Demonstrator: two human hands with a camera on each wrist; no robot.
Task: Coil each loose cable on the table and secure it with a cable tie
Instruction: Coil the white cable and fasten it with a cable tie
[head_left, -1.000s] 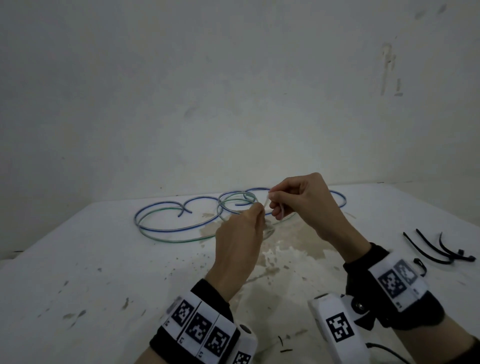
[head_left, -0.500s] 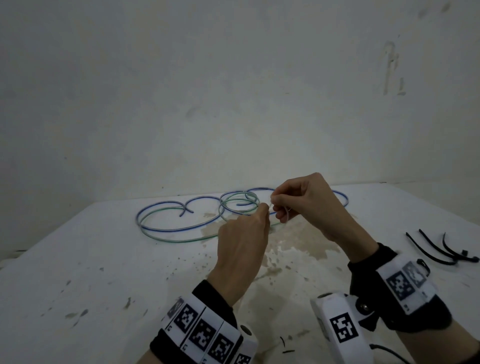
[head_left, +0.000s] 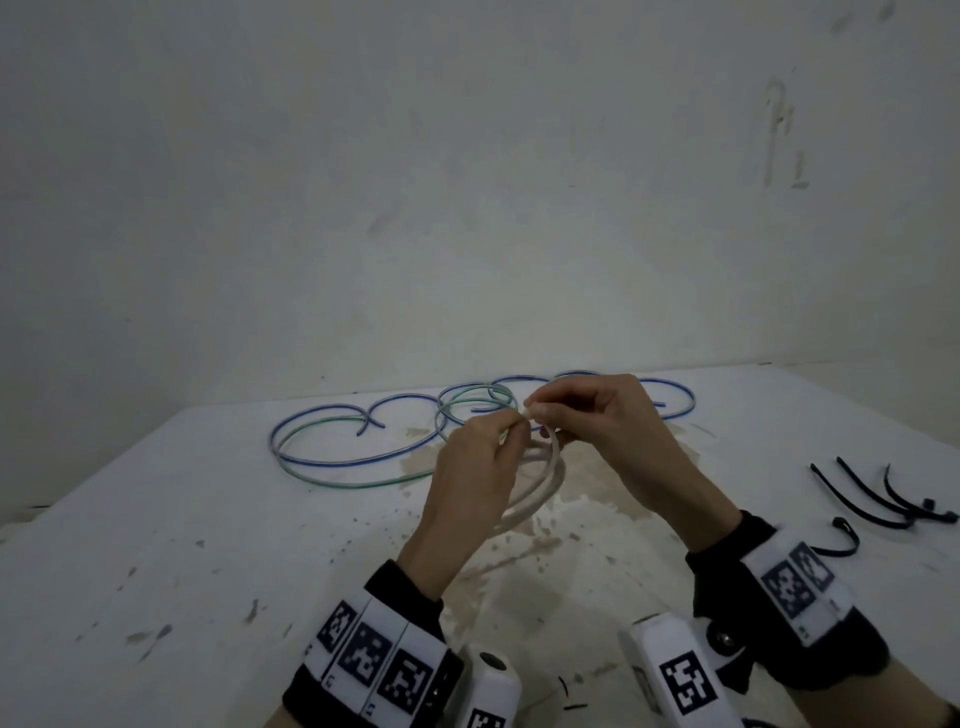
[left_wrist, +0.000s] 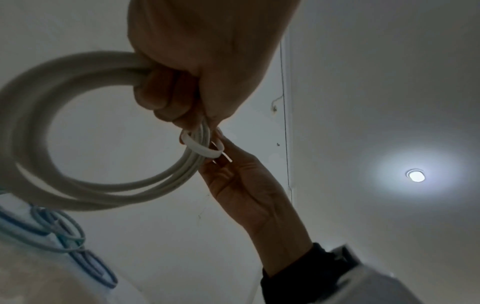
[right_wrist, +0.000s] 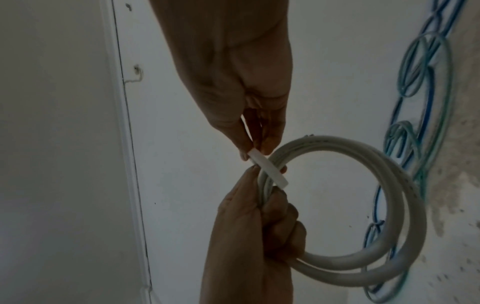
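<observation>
My left hand (head_left: 485, 457) grips a coiled white cable (head_left: 540, 493) above the table, fingers curled round the bundled strands (left_wrist: 155, 86). A white cable tie (left_wrist: 201, 147) loops around the bundle just past those fingers. My right hand (head_left: 582, 410) pinches the tie (right_wrist: 265, 165) between thumb and fingertips. The coil (right_wrist: 363, 205) hangs below both hands. A blue cable and a green cable (head_left: 358, 447) lie in loose overlapping loops at the back of the table.
Several black cable ties (head_left: 883, 496) lie on the white table (head_left: 182, 545) at the right. Stains mark the middle of the tabletop. A plain wall stands behind the table's far edge.
The hands stay together at the same spot above the table. The right hand has shifted slightly and the white coil now shows below the left hand.
</observation>
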